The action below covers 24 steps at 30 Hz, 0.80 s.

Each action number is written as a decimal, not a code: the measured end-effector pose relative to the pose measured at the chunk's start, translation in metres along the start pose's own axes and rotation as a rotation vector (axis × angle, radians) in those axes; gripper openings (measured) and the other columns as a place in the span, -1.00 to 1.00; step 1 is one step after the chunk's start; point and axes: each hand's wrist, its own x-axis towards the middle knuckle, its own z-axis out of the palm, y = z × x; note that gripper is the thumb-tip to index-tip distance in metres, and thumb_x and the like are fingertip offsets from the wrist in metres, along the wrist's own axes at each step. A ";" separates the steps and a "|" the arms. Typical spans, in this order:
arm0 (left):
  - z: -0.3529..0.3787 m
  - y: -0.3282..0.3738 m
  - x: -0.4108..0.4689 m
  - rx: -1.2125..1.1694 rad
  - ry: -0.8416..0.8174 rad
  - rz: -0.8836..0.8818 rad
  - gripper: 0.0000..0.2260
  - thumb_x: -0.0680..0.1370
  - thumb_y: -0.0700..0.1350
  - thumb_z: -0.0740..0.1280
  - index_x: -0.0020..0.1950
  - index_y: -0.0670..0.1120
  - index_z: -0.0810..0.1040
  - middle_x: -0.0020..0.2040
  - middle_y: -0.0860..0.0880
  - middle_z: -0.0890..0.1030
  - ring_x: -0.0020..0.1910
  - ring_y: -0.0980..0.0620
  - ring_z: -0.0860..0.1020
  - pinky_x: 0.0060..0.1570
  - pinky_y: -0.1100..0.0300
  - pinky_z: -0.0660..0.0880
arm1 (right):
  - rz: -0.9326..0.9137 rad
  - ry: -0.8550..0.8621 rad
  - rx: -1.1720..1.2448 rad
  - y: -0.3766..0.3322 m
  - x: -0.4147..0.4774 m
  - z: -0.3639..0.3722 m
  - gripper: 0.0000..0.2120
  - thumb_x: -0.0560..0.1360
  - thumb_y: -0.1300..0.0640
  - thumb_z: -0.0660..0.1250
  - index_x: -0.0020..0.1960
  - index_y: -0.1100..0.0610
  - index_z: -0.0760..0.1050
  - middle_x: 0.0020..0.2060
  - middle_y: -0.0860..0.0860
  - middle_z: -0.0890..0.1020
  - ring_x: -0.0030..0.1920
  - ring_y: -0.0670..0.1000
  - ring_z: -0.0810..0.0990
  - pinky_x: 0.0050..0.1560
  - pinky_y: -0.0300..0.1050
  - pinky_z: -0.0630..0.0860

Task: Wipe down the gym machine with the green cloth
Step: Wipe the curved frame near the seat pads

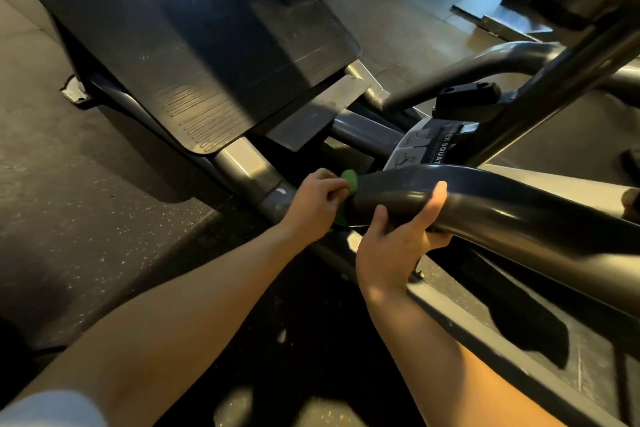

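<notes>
At the lower end of the thick, dark, curved metal tube [502,215] of the gym machine [194,45], with left hand [313,201] fingers [331,188] pinching the small bunched green cloth [349,182] against it and right hand [398,243] fingers [381,218] curled round the tube, rub firmly all around.

Green cloth [349,180]; black ribbed footplate [194,55]; speckled floor [104,211].

One left hand [313,201], one right hand [394,243], one crumpled green cloth [349,181], one dark tubular gym machine [502,215] and one white label [412,152] are showing.
</notes>
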 end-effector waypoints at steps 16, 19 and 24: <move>0.006 -0.049 0.006 -0.181 0.083 -0.383 -0.75 0.67 -0.12 0.31 0.33 -0.08 0.62 0.16 0.05 0.62 0.21 0.12 0.56 0.17 0.27 0.46 | -0.021 -0.089 -0.042 0.000 -0.006 0.002 -0.08 0.54 0.20 0.44 0.55 -0.35 -0.10 0.56 0.35 -0.19 0.38 0.22 0.49 0.30 -0.19 0.33; 0.011 -0.014 -0.003 -0.310 0.072 -0.191 -0.78 0.66 -0.16 0.32 0.29 -0.05 0.63 0.17 0.10 0.64 0.19 0.24 0.56 0.22 0.33 0.50 | -0.012 -0.092 -0.068 -0.003 -0.006 0.005 -0.08 0.55 0.19 0.43 0.56 -0.35 -0.10 0.56 0.36 -0.18 0.32 0.21 0.53 0.23 -0.18 0.35; 0.017 -0.017 -0.002 -0.378 0.050 -0.074 -0.75 0.67 -0.16 0.30 0.35 -0.06 0.60 0.27 0.05 0.63 0.27 0.21 0.56 0.24 0.30 0.51 | 0.007 -0.081 -0.066 -0.002 -0.007 0.009 -0.08 0.55 0.18 0.44 0.57 -0.37 -0.09 0.57 0.32 -0.18 0.37 0.18 0.47 0.24 -0.20 0.35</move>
